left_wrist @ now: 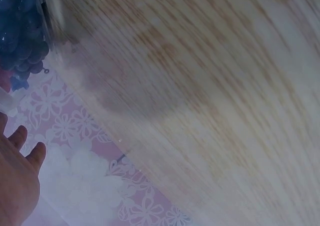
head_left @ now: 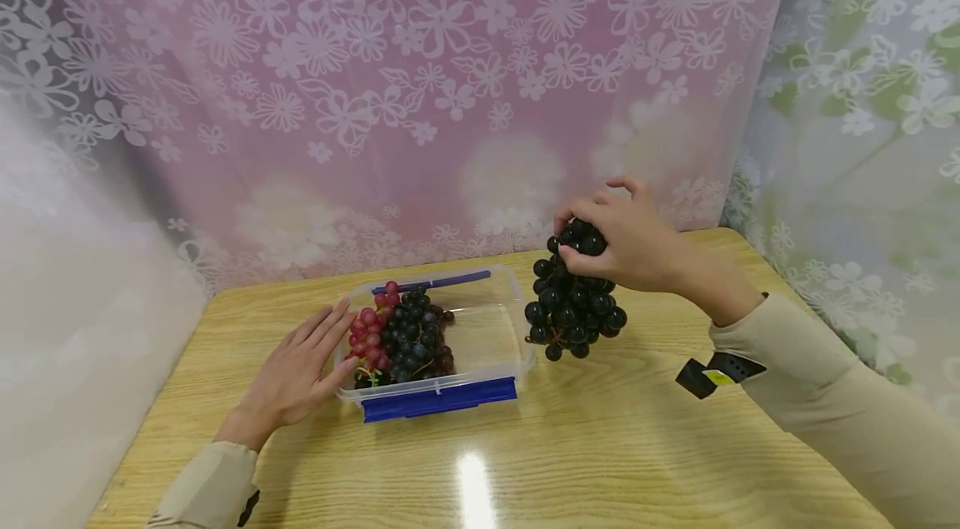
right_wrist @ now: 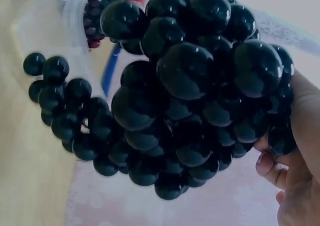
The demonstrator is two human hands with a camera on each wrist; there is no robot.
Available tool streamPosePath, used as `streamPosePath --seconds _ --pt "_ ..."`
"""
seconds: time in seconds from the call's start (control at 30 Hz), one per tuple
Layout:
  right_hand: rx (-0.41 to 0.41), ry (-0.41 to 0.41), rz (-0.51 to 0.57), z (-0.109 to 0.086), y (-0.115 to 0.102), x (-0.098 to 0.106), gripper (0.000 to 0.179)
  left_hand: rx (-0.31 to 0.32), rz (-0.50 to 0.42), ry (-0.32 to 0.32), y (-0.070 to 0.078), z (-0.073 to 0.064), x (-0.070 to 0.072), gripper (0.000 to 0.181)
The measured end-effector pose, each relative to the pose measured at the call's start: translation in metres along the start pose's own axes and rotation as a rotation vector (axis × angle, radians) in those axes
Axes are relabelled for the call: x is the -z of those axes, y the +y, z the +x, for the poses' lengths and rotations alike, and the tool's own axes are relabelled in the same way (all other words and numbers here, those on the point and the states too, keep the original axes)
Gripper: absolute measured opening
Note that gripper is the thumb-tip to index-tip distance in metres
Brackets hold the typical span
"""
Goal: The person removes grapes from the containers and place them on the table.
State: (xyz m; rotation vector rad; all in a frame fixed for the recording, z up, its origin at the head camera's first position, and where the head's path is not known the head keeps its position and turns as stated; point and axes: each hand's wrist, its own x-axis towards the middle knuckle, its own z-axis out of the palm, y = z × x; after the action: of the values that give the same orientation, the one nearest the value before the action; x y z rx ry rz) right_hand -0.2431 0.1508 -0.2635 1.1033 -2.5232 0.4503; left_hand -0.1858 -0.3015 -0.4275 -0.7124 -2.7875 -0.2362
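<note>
My right hand (head_left: 633,242) grips the top of a bunch of black grapes (head_left: 573,308) just right of a clear plastic container (head_left: 487,337). Large round berries fill most of the right wrist view, with the hand's fingers (right_wrist: 272,170) at the right edge. On the container's left side my left hand (head_left: 296,375) lies with straight fingers along the rim. Inside the container are red grapes (head_left: 367,337) next to that hand, then a bunch of dark grapes (head_left: 412,333) with reddish-brown grapes (head_left: 446,358) partly hidden behind it.
Blue clip flaps (head_left: 442,400) fold out at the container's front and back. All of it stands on a wood-grain table (head_left: 585,446), backed by a pink floral curtain (head_left: 420,137). Pale floral cloth (head_left: 862,179) hangs on the right.
</note>
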Motion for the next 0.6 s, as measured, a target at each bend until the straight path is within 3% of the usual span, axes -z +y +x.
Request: streamPosePath --seconds 0.33,0.6 --pt "0.047 -0.091 0.223 -0.011 0.015 -0.042 0.014 0.007 -0.009 -0.016 0.0 0.0 0.003 0.067" --pt "-0.015 -0.035 0.259 -0.017 0.029 -0.075 0.017 0.006 0.0 -0.03 0.0 0.0 0.003 0.067"
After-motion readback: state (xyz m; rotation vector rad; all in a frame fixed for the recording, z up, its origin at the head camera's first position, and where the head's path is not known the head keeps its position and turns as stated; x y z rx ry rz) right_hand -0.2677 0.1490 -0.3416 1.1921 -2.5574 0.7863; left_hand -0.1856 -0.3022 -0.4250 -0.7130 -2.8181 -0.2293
